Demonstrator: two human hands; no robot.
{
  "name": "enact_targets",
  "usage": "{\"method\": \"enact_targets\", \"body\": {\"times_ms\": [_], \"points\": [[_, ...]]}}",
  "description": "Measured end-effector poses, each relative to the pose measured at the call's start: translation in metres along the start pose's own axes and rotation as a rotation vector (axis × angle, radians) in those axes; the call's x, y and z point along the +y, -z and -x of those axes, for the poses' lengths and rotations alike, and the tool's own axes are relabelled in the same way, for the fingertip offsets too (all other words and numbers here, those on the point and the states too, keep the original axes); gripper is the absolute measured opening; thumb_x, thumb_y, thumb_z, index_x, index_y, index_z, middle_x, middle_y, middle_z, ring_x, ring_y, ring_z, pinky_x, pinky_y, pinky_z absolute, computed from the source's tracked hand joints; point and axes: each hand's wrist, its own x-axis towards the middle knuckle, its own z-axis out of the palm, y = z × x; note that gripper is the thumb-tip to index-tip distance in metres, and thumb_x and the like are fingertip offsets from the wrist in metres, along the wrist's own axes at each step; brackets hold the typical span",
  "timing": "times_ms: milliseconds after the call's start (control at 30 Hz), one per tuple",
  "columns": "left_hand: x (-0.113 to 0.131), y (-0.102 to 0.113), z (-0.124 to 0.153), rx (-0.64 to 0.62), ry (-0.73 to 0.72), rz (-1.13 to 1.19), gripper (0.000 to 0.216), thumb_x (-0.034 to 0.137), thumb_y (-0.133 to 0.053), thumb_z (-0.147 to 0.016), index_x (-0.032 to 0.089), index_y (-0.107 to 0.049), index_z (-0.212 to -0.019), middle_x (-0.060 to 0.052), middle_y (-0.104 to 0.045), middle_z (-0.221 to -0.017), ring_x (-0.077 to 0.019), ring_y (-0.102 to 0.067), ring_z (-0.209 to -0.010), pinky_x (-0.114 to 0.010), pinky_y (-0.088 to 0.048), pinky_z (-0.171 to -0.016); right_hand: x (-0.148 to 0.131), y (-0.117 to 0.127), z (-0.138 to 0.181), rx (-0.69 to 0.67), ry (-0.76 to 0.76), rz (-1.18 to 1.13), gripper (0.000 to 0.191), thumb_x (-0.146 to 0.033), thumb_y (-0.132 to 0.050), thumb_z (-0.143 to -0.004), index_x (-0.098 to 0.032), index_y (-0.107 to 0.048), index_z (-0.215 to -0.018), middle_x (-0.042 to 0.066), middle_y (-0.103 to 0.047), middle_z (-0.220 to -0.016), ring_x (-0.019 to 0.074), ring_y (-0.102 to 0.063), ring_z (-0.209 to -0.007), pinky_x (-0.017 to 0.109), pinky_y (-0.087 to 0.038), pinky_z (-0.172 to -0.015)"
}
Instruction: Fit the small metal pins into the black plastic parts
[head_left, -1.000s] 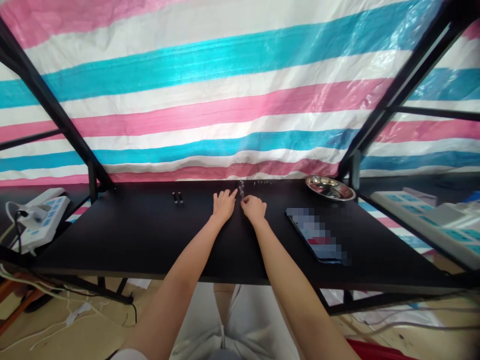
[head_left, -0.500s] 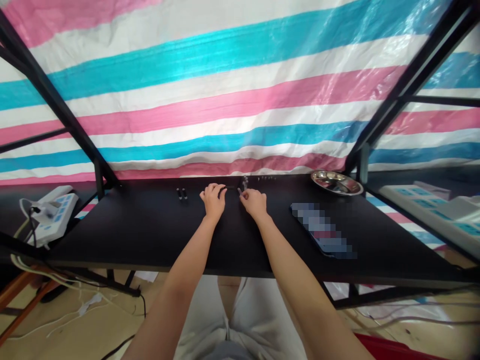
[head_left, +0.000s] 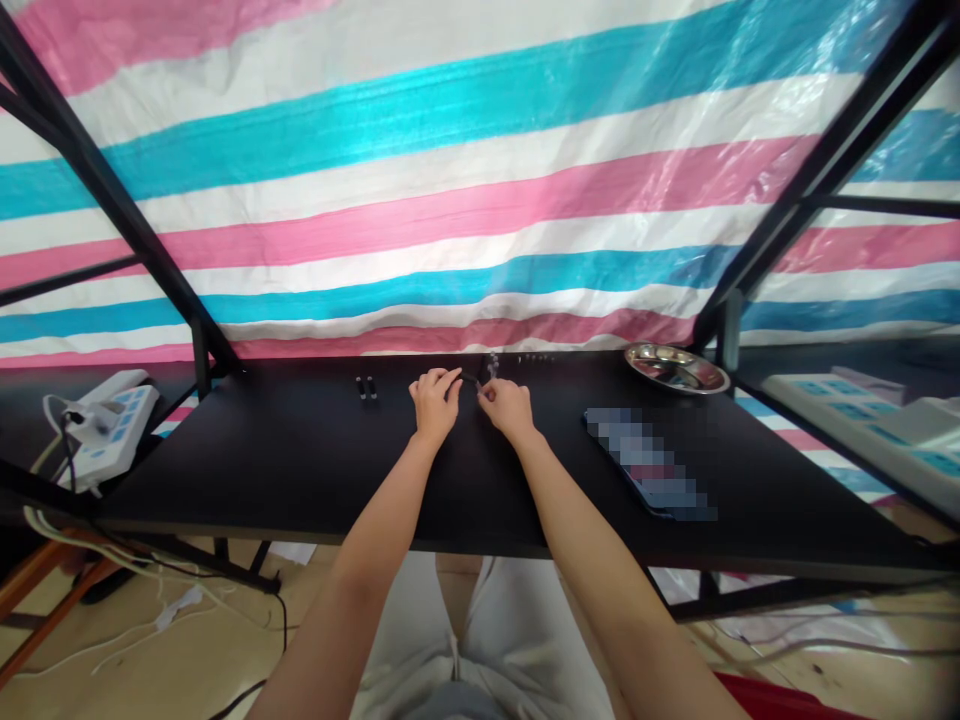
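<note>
A dark rod (head_left: 470,378) is pinched by left hand (head_left: 436,404), greyish piece (head_left: 481,387) by right hand (head_left: 510,408). Both are presumed light, stiff, best held endwise

The slender dark piece (head_left: 469,377) extends crosswise from the fingertips of the left hand (head_left: 436,403) toward the right hand (head_left: 508,406). The small pale piece (head_left: 481,387) sits pinched at the right hand's fingertips; contact between them is indiscernible.

Head camera faced forward and down
It looked from well back, across the black table (head_left: 262,455) toward the striped sheet (head_left: 480,215).
</note>
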Motion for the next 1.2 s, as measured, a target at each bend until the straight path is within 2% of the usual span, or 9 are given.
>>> {"method": "enact_targets", "body": {"times_ms": [133, 267, 500, 767, 967, 1067, 1200], "points": [[0.001, -0.004, 0.003, -0.046, -0.095, 0.097, 0.031, 0.025, -0.042, -0.087, 0.023, -0.06, -0.112, -0.007, -0.06, -0.099, -0.0157, -0.053, -0.089, -0.031, -0.038, -0.083, -0.001, 0.001, 0.0, -0.002, 0.0, 0.003, 0.013, -0.026, -0.049, -0.077, -0.019, -0.059, -0.074, 0.003, -0.063, -0.075, 0.017, -0.055, -0.077, 0.028, -0.026, -0.065], [0.001, -0.01, 0.004, -0.071, -0.092, 0.23, 0.03, 0.022, -0.042, -0.086, 0.022, -0.061, -0.11, -0.007, -0.059, -0.095, -0.0144, -0.055, -0.085, -0.029, -0.043, -0.081, -0.001, 0.0, 0.0, 0.008, 0.004, -0.023, 0.013, -0.026, -0.049, -0.077, -0.019, -0.06, -0.075, 0.002, -0.062, -0.075, 0.0162, -0.054, -0.075, 0.027, -0.026, -0.064], [-0.006, -0.015, 0.004, -0.046, 0.01, 0.331, 0.018, 0.024, -0.05, -0.082, 0.019, -0.065, -0.09, -0.004, -0.059, -0.087, -0.0106, -0.054, -0.071, -0.025, -0.046, -0.071, -0.003, 0.001, 0.0, 0.017, 0.031, -0.072, 0.01, -0.025, -0.05, -0.076, -0.019, -0.058, -0.075, 0.0, -0.06, -0.068, 0.0153, -0.054, -0.07, 0.026, -0.026, -0.062], [-0.008, -0.02, 0.004, -0.061, 0.101, 0.407, 0.012, 0.025, -0.061, -0.073, 0.017, -0.065, -0.082, -0.004, -0.06, -0.086, -0.0094, -0.053, -0.066, -0.023, -0.046, -0.064, -0.008, 0.003, 0.001, 0.058, 0.121, -0.155, 0.012, -0.027, -0.05, -0.077, -0.018, -0.058, -0.076, 0.001, -0.058, -0.066, 0.0148, -0.053, -0.066, 0.025, -0.031, -0.063], [-0.012, -0.021, 0.0, -0.034, 0.28, 0.524, 0.016, 0.03, -0.063, -0.07, 0.015, -0.067, -0.073, -0.004, -0.062, -0.08, -0.009, -0.052, -0.061, -0.024, -0.045, -0.062, -0.011, -0.005, 0.003, 0.068, 0.163, -0.226, 0.018, -0.033, -0.047, -0.079, -0.019, -0.056, -0.072, 0.0, -0.053, -0.061, 0.013, -0.048, -0.06, 0.023, -0.033, -0.059], [-0.014, -0.023, 0.0, -0.072, 0.381, 0.595, 0.02, 0.034, -0.066, -0.067, 0.014, -0.068, -0.072, -0.004, -0.063, -0.075, -0.0095, -0.051, -0.059, -0.024, -0.044, -0.06, -0.012, -0.007, 0.004, 0.084, 0.164, -0.243, 0.017, -0.031, -0.047, -0.079, -0.019, -0.055, -0.072, 0.0, -0.052, -0.061, 0.0124, -0.047, -0.059, 0.022, -0.033, -0.058], [-0.018, -0.015, -0.003, -0.17, 0.427, 0.576, 0.027, 0.039, -0.067, -0.065, 0.013, -0.068, -0.073, -0.004, -0.064, -0.07, -0.0116, -0.054, -0.061, -0.024, -0.043, -0.059, -0.014, -0.009, 0.005, 0.079, 0.2, -0.262, 0.015, -0.029, -0.048, -0.08, -0.018, -0.058, -0.078, -0.001, -0.053, -0.061, 0.0124, -0.048, -0.06, 0.023, -0.035, -0.059]]}}
